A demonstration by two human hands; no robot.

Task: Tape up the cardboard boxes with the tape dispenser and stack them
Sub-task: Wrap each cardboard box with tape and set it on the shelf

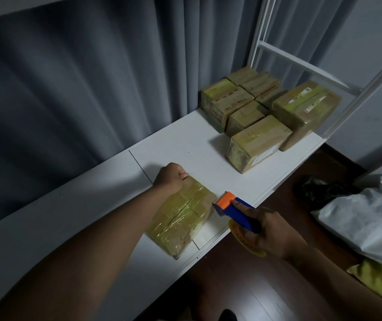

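While your left hand [170, 174] sits at the far end of the near cardboard box [182, 217], its fingers curl down over that end and out of sight, so you appear to be gripping the box's far edge, with your forearm stretched along its left side. Your right hand [270, 232] is wrapped around the blue handle of the tape dispenser [236, 210], thumb laid along the top. The dispenser's orange head points at the box's right edge, just beside it; whether the toothed blade touches the cardboard cannot be told. A yellow tape roll [243, 239] shows under your fingers.

That box lies flat on the white table [180, 149], near its front edge, wrapped in glossy yellowish tape with a seam running along its top.

Farther along the table, toward its right end, sits a cluster of taped boxes [258, 105], set close together, some touching. One of them [257, 143] lies nearest you, well apart from the box under your hand. A larger one [306, 110] stands at the table's right edge, carrying small labels.

Behind the table hangs a grey curtain [69, 89]. A white metal frame [301, 63] rises at the table's far right corner. To your right, over the dark wooden floor [243, 286], lie a white bag [366, 218] and something yellow [380, 281] beside it.
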